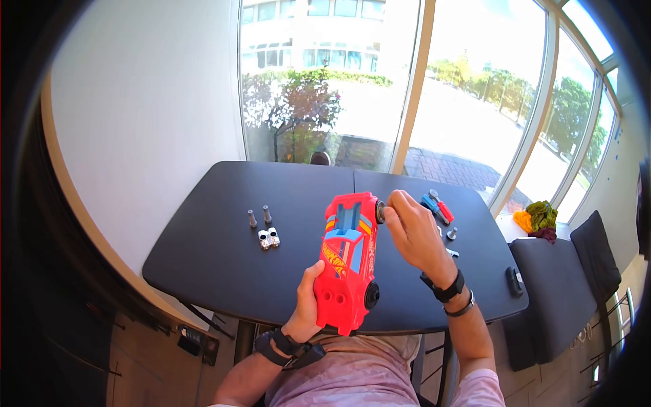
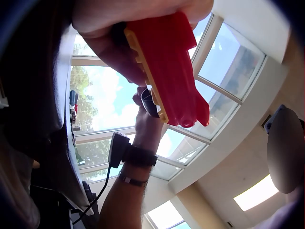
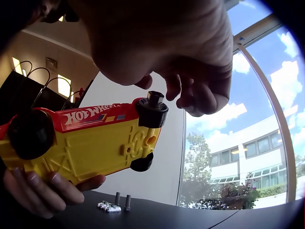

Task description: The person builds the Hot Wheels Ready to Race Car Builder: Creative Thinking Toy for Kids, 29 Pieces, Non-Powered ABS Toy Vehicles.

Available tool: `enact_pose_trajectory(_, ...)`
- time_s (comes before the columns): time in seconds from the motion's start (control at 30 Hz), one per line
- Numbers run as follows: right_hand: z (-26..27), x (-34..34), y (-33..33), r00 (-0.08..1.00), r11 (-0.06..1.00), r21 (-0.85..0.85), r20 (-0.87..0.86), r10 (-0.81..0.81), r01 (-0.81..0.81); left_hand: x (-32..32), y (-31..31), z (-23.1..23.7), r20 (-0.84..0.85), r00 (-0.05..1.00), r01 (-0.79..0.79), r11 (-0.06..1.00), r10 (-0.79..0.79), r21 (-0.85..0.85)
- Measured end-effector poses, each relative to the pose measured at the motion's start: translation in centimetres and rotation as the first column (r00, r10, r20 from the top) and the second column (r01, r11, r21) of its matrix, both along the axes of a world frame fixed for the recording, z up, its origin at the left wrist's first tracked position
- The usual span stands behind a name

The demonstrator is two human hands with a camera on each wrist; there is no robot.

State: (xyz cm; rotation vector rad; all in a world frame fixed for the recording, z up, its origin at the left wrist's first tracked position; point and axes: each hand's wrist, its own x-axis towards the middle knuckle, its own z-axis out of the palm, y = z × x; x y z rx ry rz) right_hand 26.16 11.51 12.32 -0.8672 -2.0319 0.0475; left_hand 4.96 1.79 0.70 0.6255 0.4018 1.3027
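A red toy car (image 1: 349, 261) with blue windows is gripped around its rear part by my left hand (image 1: 310, 302). Its yellow underside (image 3: 95, 148) faces the right wrist camera, where my left fingers (image 3: 52, 191) lie along the lower edge. A metal hex piece (image 3: 155, 98) stands out from the centre of the front black wheel (image 3: 152, 117). My right hand (image 1: 415, 234) is at that wheel, its fingers bent and their tips close beside the hex piece; whether they touch it I cannot tell. In the left wrist view the car (image 2: 167, 67) hides part of the wheel.
Two grey bolts (image 1: 252, 218) stand on the black table (image 1: 196, 230) at left, behind a silvery part (image 1: 268, 238). At right lie blue and red tools (image 1: 437, 207), another bolt (image 1: 452, 233) and a black object (image 1: 514, 281). Coloured cloths (image 1: 539, 218) rest beyond the table, near a dark chair.
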Motion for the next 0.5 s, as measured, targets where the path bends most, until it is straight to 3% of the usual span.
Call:
enact_pose_trajectory(0.03,0.0,0.2,0.2,0.999,1.000,0.009,0.024,0.024,-0.024,0.0,0.0,0.0,0.002,1.000,0.000,1.000,0.000,0.006)
enact_pose_trajectory(0.13,0.7,1.5,0.2,0.955,0.950,-0.247,0.270,-0.121,0.190,0.0,0.0,0.0,0.010,1.000,0.006,1.000,-0.005,-0.023)
enact_pose_trajectory(0.23,0.2,0.7,-0.1,0.999,0.999,0.011,-0.008,-0.037,0.037,0.0,0.2,-0.2,0.008,1.000,-0.004,1.000,0.004,-0.021)
enact_pose_trajectory(0.33,0.3,0.9,0.0,0.998,0.999,-0.027,0.046,0.034,-0.033,0.3,0.1,-0.3,0.025,1.000,-0.011,1.000,0.011,-0.003)
enact_pose_trajectory(0.43,0.5,2.1,0.1,0.970,0.969,-0.218,0.234,-0.063,0.115,0.1,0.1,-0.4,0.024,1.000,-0.003,1.000,0.003,-0.007)
enact_pose_trajectory(0.5,0.4,1.0,-0.3,0.998,0.996,-0.087,0.055,-0.001,0.005,0.3,0.1,-0.3,0.021,1.000,-0.018,1.000,0.019,-0.025)
